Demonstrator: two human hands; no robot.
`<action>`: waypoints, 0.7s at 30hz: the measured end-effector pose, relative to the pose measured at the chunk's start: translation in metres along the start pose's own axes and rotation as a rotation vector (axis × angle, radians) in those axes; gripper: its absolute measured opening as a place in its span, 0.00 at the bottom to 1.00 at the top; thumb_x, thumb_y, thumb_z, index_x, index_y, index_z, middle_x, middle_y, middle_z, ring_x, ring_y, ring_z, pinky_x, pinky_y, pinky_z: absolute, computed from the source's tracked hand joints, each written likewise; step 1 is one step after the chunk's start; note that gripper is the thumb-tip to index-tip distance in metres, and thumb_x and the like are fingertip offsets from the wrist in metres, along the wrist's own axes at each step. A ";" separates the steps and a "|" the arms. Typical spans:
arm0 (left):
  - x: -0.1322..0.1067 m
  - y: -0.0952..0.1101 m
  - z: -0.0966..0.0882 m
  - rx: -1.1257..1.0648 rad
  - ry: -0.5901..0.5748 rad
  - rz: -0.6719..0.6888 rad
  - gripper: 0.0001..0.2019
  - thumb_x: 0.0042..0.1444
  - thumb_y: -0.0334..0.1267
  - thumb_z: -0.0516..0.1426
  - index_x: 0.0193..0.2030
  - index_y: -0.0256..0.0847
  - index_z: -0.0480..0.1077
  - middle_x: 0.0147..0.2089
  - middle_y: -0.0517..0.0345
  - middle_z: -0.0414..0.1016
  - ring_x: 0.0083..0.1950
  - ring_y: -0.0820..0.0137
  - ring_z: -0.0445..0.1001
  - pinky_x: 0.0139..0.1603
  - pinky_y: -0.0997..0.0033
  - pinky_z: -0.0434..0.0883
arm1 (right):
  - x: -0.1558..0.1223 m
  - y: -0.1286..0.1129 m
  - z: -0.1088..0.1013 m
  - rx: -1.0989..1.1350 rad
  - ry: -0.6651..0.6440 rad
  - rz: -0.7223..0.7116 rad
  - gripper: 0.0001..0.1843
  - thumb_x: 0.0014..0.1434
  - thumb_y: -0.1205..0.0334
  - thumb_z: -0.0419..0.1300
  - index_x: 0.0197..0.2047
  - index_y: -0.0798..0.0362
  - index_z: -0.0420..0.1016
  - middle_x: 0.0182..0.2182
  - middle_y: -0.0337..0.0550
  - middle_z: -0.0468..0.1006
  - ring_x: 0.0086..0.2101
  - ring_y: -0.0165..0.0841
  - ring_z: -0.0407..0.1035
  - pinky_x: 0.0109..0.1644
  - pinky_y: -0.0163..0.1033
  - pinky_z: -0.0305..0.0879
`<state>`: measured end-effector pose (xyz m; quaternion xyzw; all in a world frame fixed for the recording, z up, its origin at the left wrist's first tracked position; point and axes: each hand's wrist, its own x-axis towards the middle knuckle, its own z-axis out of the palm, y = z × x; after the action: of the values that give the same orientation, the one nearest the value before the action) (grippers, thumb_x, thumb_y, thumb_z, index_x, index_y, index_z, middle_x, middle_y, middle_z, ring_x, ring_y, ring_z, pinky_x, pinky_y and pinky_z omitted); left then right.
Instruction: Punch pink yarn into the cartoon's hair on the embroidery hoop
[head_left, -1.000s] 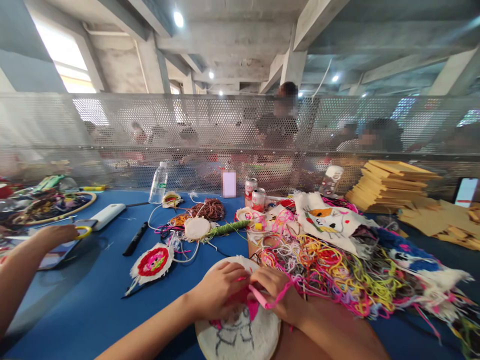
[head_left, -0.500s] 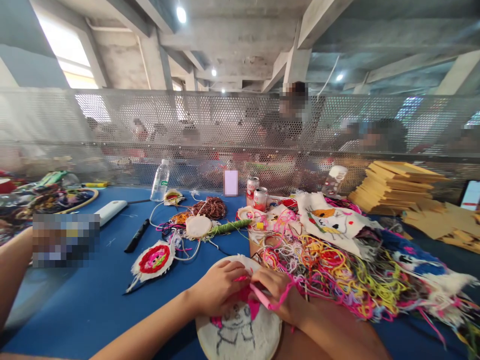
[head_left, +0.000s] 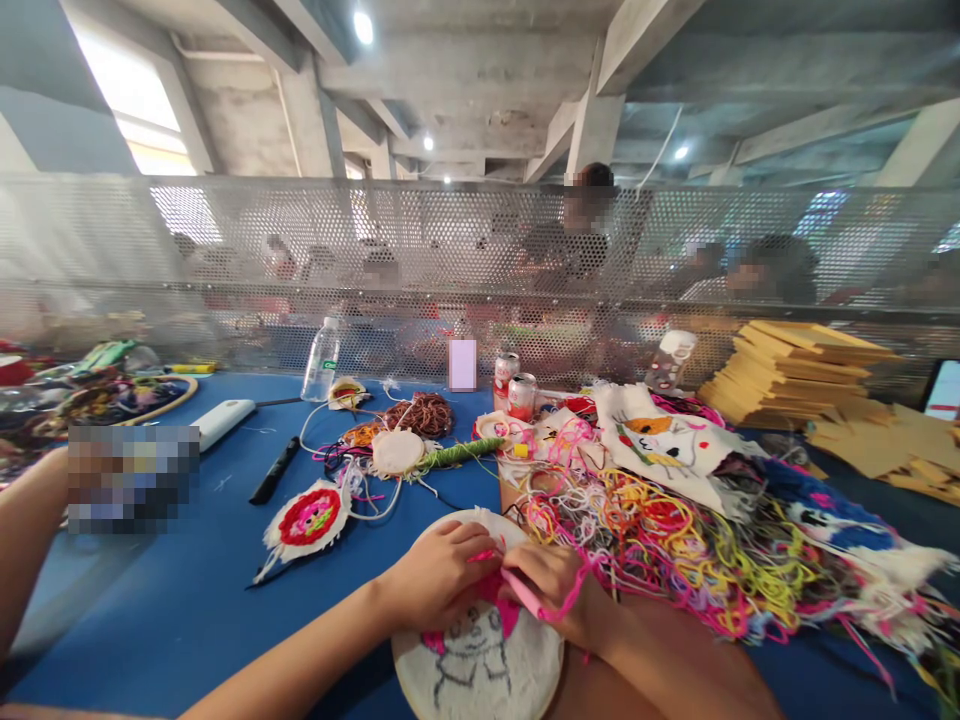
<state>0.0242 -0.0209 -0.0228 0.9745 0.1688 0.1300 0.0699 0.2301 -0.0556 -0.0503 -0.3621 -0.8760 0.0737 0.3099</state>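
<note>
Both hands stay on the round white cloth hoop (head_left: pixel 480 665), near edge of blue counter (head_left: pixel 172 600): left hand (head_left: pixel 442 578) flat, gripping nothing; right hand (head_left: pixel 562 595) clamped on slim pink needle tool (head_left: pixel 523 592).

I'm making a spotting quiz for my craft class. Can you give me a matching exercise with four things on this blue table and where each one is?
Things:
1. pink tool
2. water bottle
3. stack of boards
4. black marker
Places:
A. far right, by the mesh screen
B. lying left of the red and pink patch
C. in the grip of the right hand
D. upright, left of the cans
Pairs: 1-C, 2-D, 3-A, 4-B
</note>
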 end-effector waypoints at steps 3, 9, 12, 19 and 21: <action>0.000 0.000 0.001 0.016 -0.017 -0.013 0.17 0.53 0.35 0.51 0.51 0.42 0.65 0.49 0.51 0.71 0.50 0.61 0.66 0.52 0.61 0.61 | -0.001 0.001 0.001 -0.013 -0.030 0.020 0.07 0.61 0.63 0.48 0.37 0.46 0.67 0.30 0.41 0.76 0.31 0.36 0.73 0.32 0.40 0.69; 0.002 0.001 0.002 0.031 -0.040 -0.027 0.16 0.53 0.33 0.50 0.49 0.42 0.65 0.49 0.52 0.71 0.49 0.62 0.67 0.52 0.62 0.62 | 0.000 0.000 -0.001 -0.024 -0.077 0.056 0.08 0.61 0.64 0.49 0.37 0.45 0.68 0.30 0.41 0.77 0.31 0.39 0.73 0.32 0.42 0.67; 0.002 0.001 0.002 0.024 -0.032 -0.024 0.15 0.53 0.32 0.50 0.48 0.42 0.66 0.48 0.52 0.71 0.48 0.62 0.67 0.52 0.62 0.62 | 0.000 -0.001 -0.003 -0.020 -0.095 0.063 0.08 0.61 0.64 0.49 0.37 0.46 0.69 0.31 0.42 0.77 0.32 0.39 0.73 0.33 0.42 0.67; 0.002 0.001 0.002 0.017 -0.060 -0.035 0.16 0.52 0.32 0.51 0.48 0.41 0.66 0.49 0.52 0.70 0.49 0.62 0.66 0.52 0.62 0.62 | 0.000 -0.001 -0.006 0.025 -0.100 0.061 0.09 0.63 0.61 0.48 0.41 0.45 0.69 0.34 0.42 0.77 0.36 0.38 0.72 0.38 0.42 0.66; 0.002 0.002 0.002 0.017 -0.069 -0.042 0.15 0.52 0.33 0.51 0.48 0.40 0.66 0.49 0.53 0.70 0.49 0.62 0.66 0.52 0.62 0.62 | 0.000 -0.001 -0.006 0.027 -0.078 0.065 0.09 0.63 0.61 0.48 0.41 0.44 0.70 0.33 0.42 0.77 0.36 0.38 0.72 0.37 0.41 0.66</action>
<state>0.0270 -0.0218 -0.0237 0.9753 0.1876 0.0932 0.0700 0.2333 -0.0571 -0.0451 -0.3828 -0.8741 0.1096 0.2781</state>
